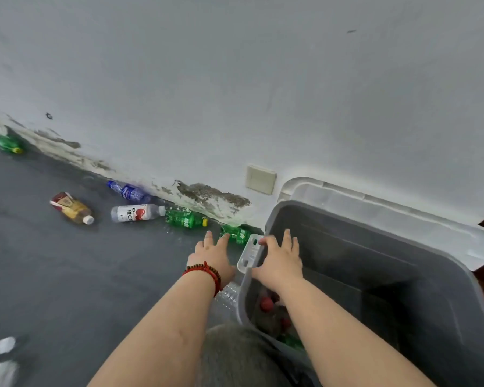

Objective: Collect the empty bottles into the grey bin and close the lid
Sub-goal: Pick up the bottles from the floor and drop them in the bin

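The large grey plastic bin (375, 275) is seen standing open on the dark floor (67, 275) against the pale wall (235, 79), with its translucent white lid (389, 216) tipped back against that wall behind the far rim. At the bottom of the bin, near its left wall, a few bottles are lying: red-capped dark ones (268, 308) and a green one (292, 342), partly hidden by the right forearm. The white latch handle (250, 254) on the bin's left rim is touched by the right hand (280, 261), whose fingers are spread and laid over the rim; whether the latch is actually gripped cannot be told. The left hand (214, 256), a red beaded bracelet (207, 273) worn at its wrist, is held open with fingers stretched toward a green plastic bottle (235, 233) lying just beside the bin at the foot of the wall, and nothing is held in it. A clear ribbed bottle (228, 296) is seen between the left wrist and the bin's outer wall. Further left along the wall, a green bottle with a yellow cap (185, 218), a white-labelled bottle (136, 213), a blue bottle (127, 190), a brown tea bottle (72, 208) and a far green bottle (7, 143) are scattered on the floor. A cream wall plate (260, 179) is mounted near the bin.
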